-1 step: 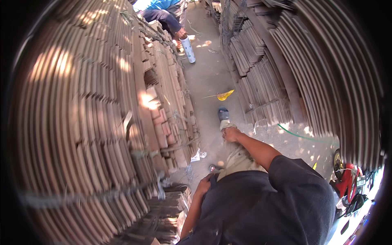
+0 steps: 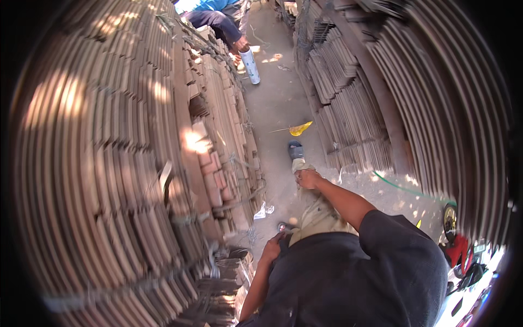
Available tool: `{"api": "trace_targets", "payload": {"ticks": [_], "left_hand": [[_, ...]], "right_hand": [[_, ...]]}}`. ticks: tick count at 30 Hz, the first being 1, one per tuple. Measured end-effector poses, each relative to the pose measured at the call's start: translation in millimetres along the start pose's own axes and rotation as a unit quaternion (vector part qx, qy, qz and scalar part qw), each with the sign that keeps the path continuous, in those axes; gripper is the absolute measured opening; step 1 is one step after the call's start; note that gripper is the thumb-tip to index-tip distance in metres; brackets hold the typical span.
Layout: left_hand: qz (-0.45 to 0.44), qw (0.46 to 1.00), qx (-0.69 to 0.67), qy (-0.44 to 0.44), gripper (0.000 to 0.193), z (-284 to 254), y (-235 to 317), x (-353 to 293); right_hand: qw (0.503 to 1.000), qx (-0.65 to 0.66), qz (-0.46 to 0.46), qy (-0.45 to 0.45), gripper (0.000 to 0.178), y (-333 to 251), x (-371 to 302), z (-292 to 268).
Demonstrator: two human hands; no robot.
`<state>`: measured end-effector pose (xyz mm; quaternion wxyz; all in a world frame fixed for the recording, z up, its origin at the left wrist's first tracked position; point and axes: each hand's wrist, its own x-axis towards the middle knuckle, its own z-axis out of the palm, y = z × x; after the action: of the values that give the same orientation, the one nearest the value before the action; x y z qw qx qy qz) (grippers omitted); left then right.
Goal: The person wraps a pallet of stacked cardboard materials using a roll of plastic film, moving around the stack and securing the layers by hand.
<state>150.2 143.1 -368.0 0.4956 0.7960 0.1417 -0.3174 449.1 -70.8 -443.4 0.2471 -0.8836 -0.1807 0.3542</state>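
Observation:
I am walking down a narrow dirt path (image 2: 278, 103) between tall stacks of brown clay roof tiles. My right hand (image 2: 310, 179) swings out in front of my beige trousers, fingers curled, and it holds nothing. My left hand (image 2: 271, 249) hangs at my hip, close to the foot of the left tile stack (image 2: 136, 163); its fingers are hard to make out. My forward foot in a dark sandal (image 2: 296, 150) is on the ground just ahead of the right hand.
The right tile stack (image 2: 381, 103) lines the other side. A person in blue with a white boot (image 2: 250, 65) is at the far end. A yellow scrap (image 2: 300, 129), white litter (image 2: 264, 210), a green hose (image 2: 403, 188) and a red motorbike (image 2: 457, 248) are nearby.

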Motion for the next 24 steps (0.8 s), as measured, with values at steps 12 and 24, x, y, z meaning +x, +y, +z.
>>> {"api": "trace_targets", "payload": {"ticks": [12,24], "left_hand": [[0.006,0.96,0.154,0.233,0.042,-165.4,202.4,525.4],[0.14,0.754,0.51,0.391,0.039,-429.9,297.7,891.3]], "right_hand": [[0.945,0.263,0.146,0.132,0.037,139.9,310.5,0.3],[0.69,0.684,0.231,0.057,0.058,209.2,704.3,-30.4]]}}
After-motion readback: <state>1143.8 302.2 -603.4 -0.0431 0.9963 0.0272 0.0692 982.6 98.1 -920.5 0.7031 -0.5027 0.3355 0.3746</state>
